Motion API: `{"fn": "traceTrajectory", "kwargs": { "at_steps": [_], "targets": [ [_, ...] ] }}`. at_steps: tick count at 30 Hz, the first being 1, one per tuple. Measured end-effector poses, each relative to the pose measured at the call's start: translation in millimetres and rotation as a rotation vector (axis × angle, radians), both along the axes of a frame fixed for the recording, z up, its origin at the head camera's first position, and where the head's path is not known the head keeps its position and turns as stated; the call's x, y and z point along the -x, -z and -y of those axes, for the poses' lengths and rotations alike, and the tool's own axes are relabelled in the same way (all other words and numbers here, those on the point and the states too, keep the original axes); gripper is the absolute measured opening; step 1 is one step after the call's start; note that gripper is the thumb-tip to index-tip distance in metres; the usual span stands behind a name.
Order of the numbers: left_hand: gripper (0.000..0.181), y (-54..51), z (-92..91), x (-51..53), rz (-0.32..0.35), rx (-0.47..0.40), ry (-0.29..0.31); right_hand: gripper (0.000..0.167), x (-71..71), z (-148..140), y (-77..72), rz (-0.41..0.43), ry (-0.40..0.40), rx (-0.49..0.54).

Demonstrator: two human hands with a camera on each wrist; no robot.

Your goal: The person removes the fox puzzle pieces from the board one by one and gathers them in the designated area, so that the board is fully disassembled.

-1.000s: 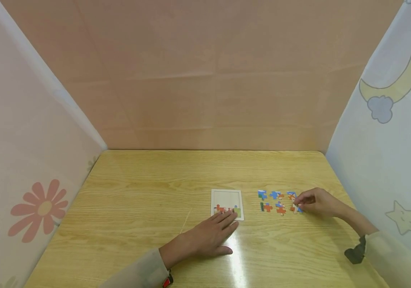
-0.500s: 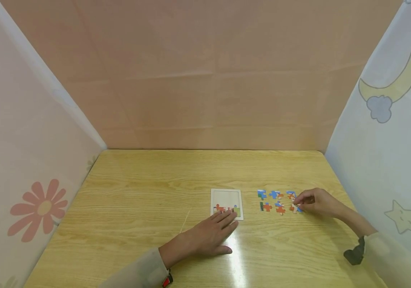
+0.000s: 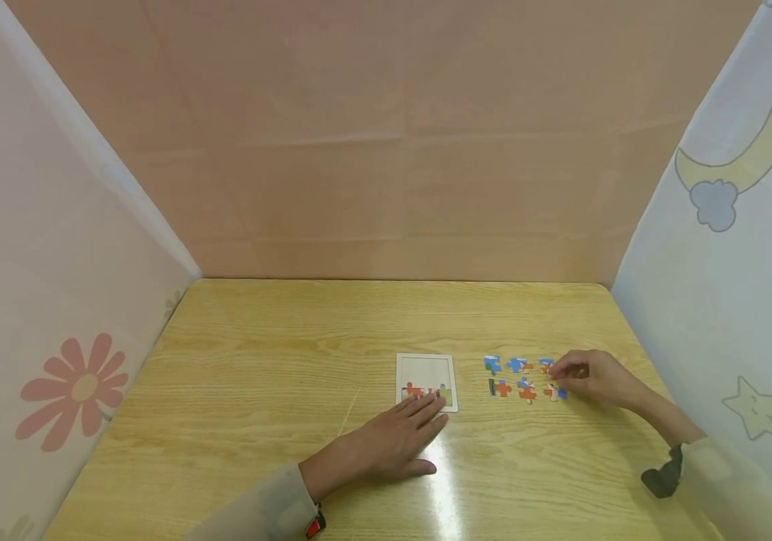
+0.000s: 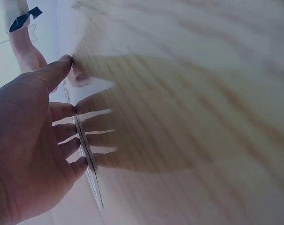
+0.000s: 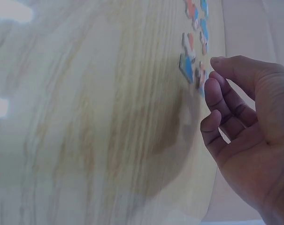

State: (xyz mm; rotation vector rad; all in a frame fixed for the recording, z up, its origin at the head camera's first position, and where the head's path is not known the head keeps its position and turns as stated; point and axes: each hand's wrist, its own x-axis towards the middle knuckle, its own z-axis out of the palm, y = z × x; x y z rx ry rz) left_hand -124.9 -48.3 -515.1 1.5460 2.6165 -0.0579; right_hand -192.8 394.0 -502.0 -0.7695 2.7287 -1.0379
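Note:
My left hand (image 3: pixel 396 443) lies flat, its straight fingers over the near edge of a white puzzle tray (image 3: pixel 400 376). In the left wrist view, those fingertips touch the tray's thin edge (image 4: pixel 92 176). Joined puzzle pieces (image 3: pixel 416 391) fill part of the tray's near side, partly hidden by the fingers. My right hand (image 3: pixel 595 376) is just right of the loose pieces, fingers loosely bent and fingertips beside a blue and orange puzzle piece (image 3: pixel 546 363). Nothing shows between thumb and fingers of the right hand (image 5: pixel 254 108) in the right wrist view.
Loose puzzle pieces lie in two rows right of the tray, among them a blue-green one (image 3: pixel 491 364), a red one (image 3: pixel 502 388) and an orange-blue one (image 3: pixel 527 391). The wooden table (image 3: pixel 278 338) ends at a plain back cloth (image 3: pixel 386 188), with printed cloths on both sides.
My right fingertips have shifted slightly away from me, from the nearer-row piece at the right toward the farther-row piece. My left hand has stayed in place on the tray.

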Motion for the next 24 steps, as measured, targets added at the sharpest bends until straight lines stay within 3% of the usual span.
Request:
{"fn": "traceTrajectory", "kwargs": {
  "at_steps": [5,12,24],
  "targets": [
    [0.076,-0.8,-0.1,0.5,0.009,-0.003,-0.002,0.016,0.9,15,-9.6,-0.032,-0.019,0.009],
    [0.075,-1.8,0.7,-0.1,0.012,-0.014,-0.003,0.017,8.1,43,-20.3,0.052,-0.025,0.041],
    [0.073,0.4,-0.7,0.7,0.014,-0.022,-0.005,0.012,21.9,84,-25.8,0.082,-0.104,0.066]
  ]
}}
